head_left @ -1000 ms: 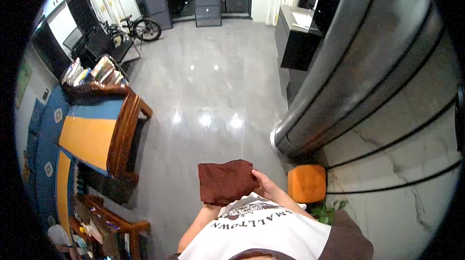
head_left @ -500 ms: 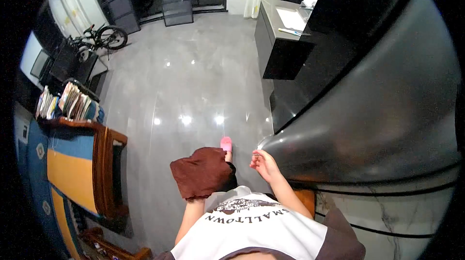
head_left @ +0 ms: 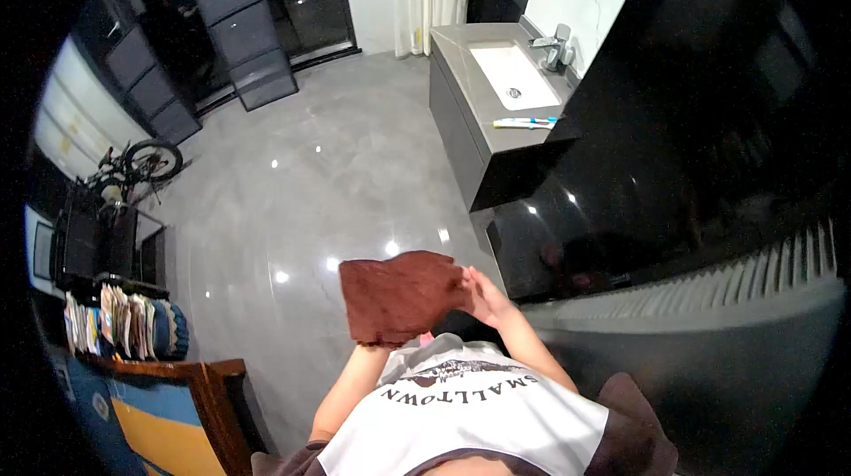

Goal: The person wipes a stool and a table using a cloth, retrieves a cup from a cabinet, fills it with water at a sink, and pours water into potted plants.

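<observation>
A brown cloth is draped over the end of my left arm and covers my left hand, so its fingers are hidden. My right hand is at the cloth's right edge. Its fingers are pressed together and appear to hold the fabric there, though the exact grip is partly hidden. The cloth is in front of my white printed shirt, above the grey floor.
Ahead right is a vanity with a white basin, a faucet and toothbrushes. A glossy black panel runs along my right. Left are a wooden furniture piece, books and a bicycle.
The view has turned right and nearer the vanity, showing its basin and faucet. The cloth has moved right and up, and my right hand, apart from it before, now meets its edge.
</observation>
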Motion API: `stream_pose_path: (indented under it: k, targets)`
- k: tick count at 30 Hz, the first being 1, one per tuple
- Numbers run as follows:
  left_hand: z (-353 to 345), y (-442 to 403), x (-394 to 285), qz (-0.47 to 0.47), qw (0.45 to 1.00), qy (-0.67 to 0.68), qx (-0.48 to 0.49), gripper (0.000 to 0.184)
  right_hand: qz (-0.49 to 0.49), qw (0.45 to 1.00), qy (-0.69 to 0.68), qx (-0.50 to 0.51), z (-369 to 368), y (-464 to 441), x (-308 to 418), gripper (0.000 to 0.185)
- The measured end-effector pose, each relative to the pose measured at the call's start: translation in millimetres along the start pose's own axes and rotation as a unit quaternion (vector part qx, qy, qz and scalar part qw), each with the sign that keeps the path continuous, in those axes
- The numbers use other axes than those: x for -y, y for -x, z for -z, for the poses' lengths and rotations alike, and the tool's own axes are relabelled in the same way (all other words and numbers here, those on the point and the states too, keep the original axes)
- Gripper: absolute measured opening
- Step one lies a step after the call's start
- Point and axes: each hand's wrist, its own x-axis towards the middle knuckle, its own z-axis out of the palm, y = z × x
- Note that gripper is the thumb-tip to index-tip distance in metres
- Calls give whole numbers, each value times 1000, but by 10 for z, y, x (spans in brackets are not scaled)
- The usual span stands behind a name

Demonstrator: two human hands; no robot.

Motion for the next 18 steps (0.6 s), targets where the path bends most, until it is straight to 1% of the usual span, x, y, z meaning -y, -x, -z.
stream_pose_path:
  k: [1,2,3,5,6,7,8,9,10,11,13,14,15,17,18]
  targets:
    - [-37,-162,86,18,980,195,-25,43,-40,998,-16,-35,-11,-72,27,49]
    - [37,-474,154,56,951,305,9,46,-81,994,-31,-67,-23,-327,183,57]
    - [87,-769,274,101,907,407,34,49,-77,994,-32,-66,71,-569,297,57]
    - [100,-1263,744,139,872,469,3,44,-47,999,20,16,194,-1038,626,69]
    - [60,-1423,983,161,853,497,-13,41,-43,999,-9,-1,369,-1259,704,74]
    - [47,-1597,1169,182,831,525,-28,39,-65,998,-16,19,465,-1456,881,72]
    - [207,-1893,1199,202,809,550,-44,36,-65,996,56,21,300,-1727,1180,67]
    - [324,-2128,1253,196,815,543,-43,36,-59,989,130,26,146,-1941,1402,63]
    - [433,-2366,1231,177,750,633,-72,34,-56,981,183,-18,67,-2172,1533,48]
    - [554,-2641,1209,162,671,717,-100,33,-53,982,179,-16,53,-2456,1703,48]
    - [597,-3025,1713,162,680,709,-93,32,-31,980,184,-70,156,-2857,1789,37]
    - [689,-3279,1792,163,684,705,-87,32,-10,970,228,-86,186,-3062,1865,34]
    - [722,-3441,1886,171,679,709,-85,32,-9,966,232,-115,242,-3205,1907,33]
    - [782,-3864,1901,207,689,689,-90,35,21,964,219,-153,372,-3459,2052,33]
    - [848,-4058,1838,211,669,711,-47,43,20,962,216,-163,464,-3581,2141,33]
